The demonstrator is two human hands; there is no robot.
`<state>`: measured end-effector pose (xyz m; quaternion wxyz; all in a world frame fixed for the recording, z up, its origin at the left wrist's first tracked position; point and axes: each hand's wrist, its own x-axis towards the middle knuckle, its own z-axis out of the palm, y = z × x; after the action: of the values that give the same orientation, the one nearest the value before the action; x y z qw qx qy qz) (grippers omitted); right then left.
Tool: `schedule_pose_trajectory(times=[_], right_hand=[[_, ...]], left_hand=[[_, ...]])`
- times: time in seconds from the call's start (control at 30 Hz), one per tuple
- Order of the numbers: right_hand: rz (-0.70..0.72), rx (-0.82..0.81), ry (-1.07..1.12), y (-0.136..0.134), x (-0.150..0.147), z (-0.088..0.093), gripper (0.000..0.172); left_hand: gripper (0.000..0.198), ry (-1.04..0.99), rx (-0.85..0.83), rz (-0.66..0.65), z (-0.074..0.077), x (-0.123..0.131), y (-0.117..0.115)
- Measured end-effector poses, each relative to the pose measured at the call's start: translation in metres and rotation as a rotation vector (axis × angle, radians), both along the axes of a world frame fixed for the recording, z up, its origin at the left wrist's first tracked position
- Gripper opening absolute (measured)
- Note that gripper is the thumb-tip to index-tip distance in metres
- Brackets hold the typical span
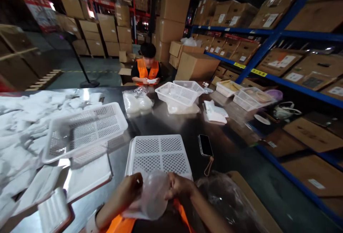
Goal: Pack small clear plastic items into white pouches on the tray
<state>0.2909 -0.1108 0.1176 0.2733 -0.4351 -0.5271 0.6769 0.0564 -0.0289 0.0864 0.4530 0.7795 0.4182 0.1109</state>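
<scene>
My right hand [179, 186] grips the right edge of a translucent, pale round piece [155, 195], soft-looking and blurred; its exact kind cannot be made out. At its left side, my left hand [130, 189] has curled fingers pinched near the edge, and what they pinch is unclear. Something flat and white shows below, partly hidden by the round piece. Both hands are at the near side of an upturned white plastic basket [160, 151] with a perforated bottom. A phone [205, 145] with a wrist strap lies to the right of this basket.
Many white packets [18, 126] cover the table's left, beside an open white basket [118, 115]. Bagged pale items [137, 102], more baskets [177, 94] and white packets [215, 111] stand farther back. Clear plastic [222, 197] lies right. Across the table sits a person in an orange vest [146, 72].
</scene>
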Motion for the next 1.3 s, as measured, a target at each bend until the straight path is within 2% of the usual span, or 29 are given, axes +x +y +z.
schedule_pose_trajectory(times=[0.07,0.13,0.2,0.3,0.37,0.43,0.53,0.67,0.77,0.87,1.0,1.1,1.17,1.3], right_hand=[[-0.011,0.158,-0.173,0.005,-0.001,-0.002,0.051],[-0.051,0.462,-0.388,0.017,-0.006,-0.003,0.04],[-0.026,0.813,-0.605,0.036,-0.01,-0.004,0.036],[0.017,1.236,-0.808,0.065,-0.007,-0.012,0.039],[0.009,1.387,-0.846,0.08,0.0,-0.021,0.042],[0.013,1.4,-0.864,0.086,0.008,-0.031,0.044],[0.053,1.251,-0.936,0.074,0.018,-0.046,0.038],[0.079,1.114,-1.007,0.031,0.027,-0.062,0.03],[0.061,1.024,-1.089,-0.004,0.031,-0.069,0.033],[0.017,1.014,-1.122,-0.026,0.032,-0.07,0.031],[0.012,1.149,-1.035,-0.034,0.026,-0.06,0.031],[-0.009,1.196,-0.973,-0.029,0.019,-0.052,0.03],[-0.002,1.19,-0.937,-0.021,0.016,-0.051,0.03],[0.138,1.133,-0.883,0.004,0.017,-0.055,0.029]], left_hand=[[0.012,-0.009,0.204,0.06,0.004,0.005,0.011],[0.019,-0.077,0.429,0.144,0.013,0.012,0.023],[0.022,-0.188,0.639,0.196,0.026,0.02,0.034],[0.032,-0.323,0.923,0.207,0.041,0.028,0.049],[0.034,-0.36,1.068,0.146,0.042,0.032,0.059],[0.03,-0.335,1.15,0.038,0.032,0.034,0.069],[0.029,-0.241,1.14,-0.105,0.002,0.04,0.074],[0.034,-0.172,1.052,-0.218,-0.042,0.052,0.058],[0.033,-0.166,1.017,-0.33,-0.062,0.059,0.046],[0.029,-0.16,1.002,-0.416,-0.069,0.064,0.047],[0.034,-0.028,1.009,-0.396,-0.065,0.068,0.064],[0.04,0.083,1.023,-0.414,-0.059,0.069,0.077],[0.045,0.048,1.007,-0.47,-0.059,0.068,0.083],[0.042,-0.026,0.961,-0.466,-0.068,0.062,0.093]])
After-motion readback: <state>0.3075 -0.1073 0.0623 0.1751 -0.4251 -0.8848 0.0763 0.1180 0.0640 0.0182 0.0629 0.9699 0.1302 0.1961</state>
